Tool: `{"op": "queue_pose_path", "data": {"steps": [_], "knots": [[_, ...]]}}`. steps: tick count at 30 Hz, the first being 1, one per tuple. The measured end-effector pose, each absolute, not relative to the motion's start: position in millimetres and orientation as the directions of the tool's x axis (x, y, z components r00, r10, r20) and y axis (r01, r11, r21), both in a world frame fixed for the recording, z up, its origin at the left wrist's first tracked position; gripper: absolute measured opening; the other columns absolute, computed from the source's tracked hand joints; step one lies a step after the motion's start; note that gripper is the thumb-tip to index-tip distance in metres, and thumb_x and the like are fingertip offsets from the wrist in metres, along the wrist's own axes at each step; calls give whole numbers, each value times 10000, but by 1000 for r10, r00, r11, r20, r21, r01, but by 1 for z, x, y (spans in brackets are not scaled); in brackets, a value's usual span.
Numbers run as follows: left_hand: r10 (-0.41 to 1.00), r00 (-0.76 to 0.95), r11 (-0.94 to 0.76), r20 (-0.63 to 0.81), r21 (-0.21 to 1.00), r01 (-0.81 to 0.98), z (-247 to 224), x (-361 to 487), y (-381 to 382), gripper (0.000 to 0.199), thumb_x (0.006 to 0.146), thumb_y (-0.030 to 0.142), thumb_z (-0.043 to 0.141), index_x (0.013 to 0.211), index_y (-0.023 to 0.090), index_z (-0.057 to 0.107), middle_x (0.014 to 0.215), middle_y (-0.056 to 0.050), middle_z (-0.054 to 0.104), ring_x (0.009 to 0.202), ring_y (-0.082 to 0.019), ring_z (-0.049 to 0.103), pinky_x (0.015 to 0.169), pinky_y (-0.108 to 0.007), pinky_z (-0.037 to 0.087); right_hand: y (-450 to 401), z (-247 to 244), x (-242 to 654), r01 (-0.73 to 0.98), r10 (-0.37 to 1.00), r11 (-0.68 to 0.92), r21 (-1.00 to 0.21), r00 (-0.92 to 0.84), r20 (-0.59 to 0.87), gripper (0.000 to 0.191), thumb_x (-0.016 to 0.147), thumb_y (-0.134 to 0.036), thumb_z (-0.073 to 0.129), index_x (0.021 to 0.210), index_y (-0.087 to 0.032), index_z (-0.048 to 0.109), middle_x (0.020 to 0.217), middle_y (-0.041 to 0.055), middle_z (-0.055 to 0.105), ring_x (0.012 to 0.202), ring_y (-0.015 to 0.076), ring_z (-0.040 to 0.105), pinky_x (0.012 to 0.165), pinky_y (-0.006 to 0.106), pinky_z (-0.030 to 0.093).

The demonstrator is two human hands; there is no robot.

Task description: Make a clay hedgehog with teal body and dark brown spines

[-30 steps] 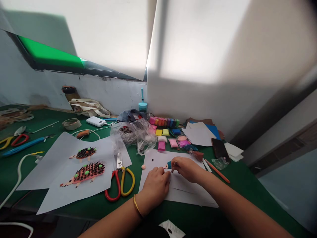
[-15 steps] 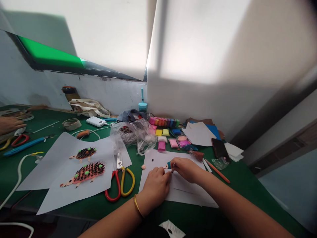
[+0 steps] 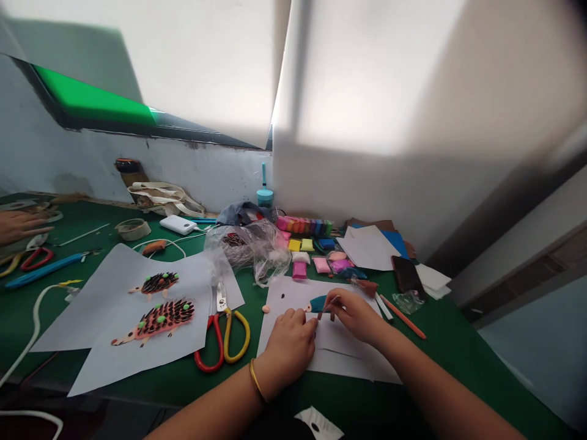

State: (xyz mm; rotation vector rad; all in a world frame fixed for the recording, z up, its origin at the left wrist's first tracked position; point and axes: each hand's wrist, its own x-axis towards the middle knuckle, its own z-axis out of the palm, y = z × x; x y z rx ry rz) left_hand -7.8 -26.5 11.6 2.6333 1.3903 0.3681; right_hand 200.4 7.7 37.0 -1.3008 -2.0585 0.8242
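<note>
A white sheet (image 3: 339, 360) lies before me with a small teal clay figure (image 3: 317, 304) on it, pinkish at its left end. Brown leg-like pieces (image 3: 332, 316) show below the teal part. My left hand (image 3: 293, 342) rests on the sheet just below the figure, fingers curled; whether it holds anything is hidden. My right hand (image 3: 351, 311) is at the figure's right side, thumb and finger pinched on a thin tool (image 3: 326, 304) pointing down at the figure. A black bit (image 3: 283, 296) and a peach clay ball (image 3: 266, 309) lie to the left.
Scissors (image 3: 222, 330) lie left of the sheet, beside papers bearing two clay hedgehogs (image 3: 165, 319). Clay packets (image 3: 299, 270) and a plastic bag (image 3: 252, 244) sit behind. An orange stick (image 3: 403, 316) and dark phone (image 3: 407, 276) are right. Another person's hand (image 3: 21, 226) is far left.
My right hand has moved slightly right, showing more of the teal figure and its brown pieces. My left hand has stayed put. The other person's hand has shifted a little.
</note>
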Motion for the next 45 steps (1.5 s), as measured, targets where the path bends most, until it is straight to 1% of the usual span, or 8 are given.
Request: {"op": "queue_pose_path", "data": {"steps": [4, 10, 20, 24, 29, 37, 41, 45], "knots": [[830, 535, -557, 156, 259, 789, 10, -9, -24, 243, 917, 245, 482, 1130, 234, 599, 1066, -85, 561, 977, -244, 489, 855, -389, 420, -4, 18, 205, 374, 971, 215, -902, -181, 157, 182, 898, -400, 549, 937, -222, 555, 814, 23, 669, 780, 194, 647, 768, 341, 499], [817, 555, -577, 157, 240, 781, 10, -10, -23, 392, 909, 193, 467, 1289, 259, 543, 1060, -85, 572, 954, -238, 506, 849, -385, 425, -16, 3, 211, 299, 998, 45, -953, 20, 54, 341, 839, -553, 582, 944, -233, 534, 822, 59, 712, 834, 241, 654, 781, 381, 509], [844, 513, -536, 156, 289, 793, 9, -12, -21, 352, 916, 146, 441, 1228, 205, 593, 1072, -94, 594, 979, -236, 520, 892, -383, 430, -26, 8, 203, 287, 998, 33, -957, -55, 18, 346, 823, -549, 605, 931, -222, 569, 844, 61, 690, 822, 238, 670, 762, 367, 524], [860, 494, -498, 126, 411, 763, 10, -19, -19, 300, 906, 90, 433, 1076, 195, 656, 1028, -75, 615, 974, -209, 535, 888, -334, 435, -35, 5, 197, 293, 988, 72, -954, -153, 27, 254, 859, -455, 590, 934, -213, 582, 879, 56, 676, 824, 218, 662, 762, 352, 522], [849, 513, -514, 131, 430, 742, 11, -20, -19, 220, 903, 119, 478, 850, 187, 681, 922, -62, 622, 909, -206, 540, 819, -318, 441, -36, 0, 189, 295, 979, 103, -950, -196, 46, 192, 861, -400, 598, 908, -214, 586, 872, 47, 674, 815, 221, 662, 756, 356, 519], [878, 446, -468, 174, 503, 726, 8, -22, -18, 277, 829, 10, 443, 946, 169, 638, 963, -62, 623, 938, -201, 550, 866, -331, 451, -31, 6, 179, 271, 990, 98, -958, -125, 66, 189, 856, -391, 609, 928, -216, 609, 944, 47, 690, 875, 215, 659, 809, 352, 503], [851, 478, -514, 218, 534, 672, 8, -25, -20, 258, 849, 62, 484, 969, 201, 665, 994, -58, 610, 975, -204, 548, 883, -334, 452, -33, 4, 184, 285, 992, 81, -955, -119, 49, 173, 857, -376, 599, 910, -212, 596, 836, 32, 682, 810, 207, 645, 761, 339, 497], [841, 491, -530, 229, 535, 658, 8, -24, -22, 119, 819, 144, 601, 885, 196, 686, 972, -61, 593, 937, -205, 553, 850, -333, 461, -34, 4, 184, 300, 982, 124, -946, -175, 73, 162, 847, -359, 605, 895, -204, 610, 894, 47, 677, 830, 207, 640, 773, 338, 493]]}}
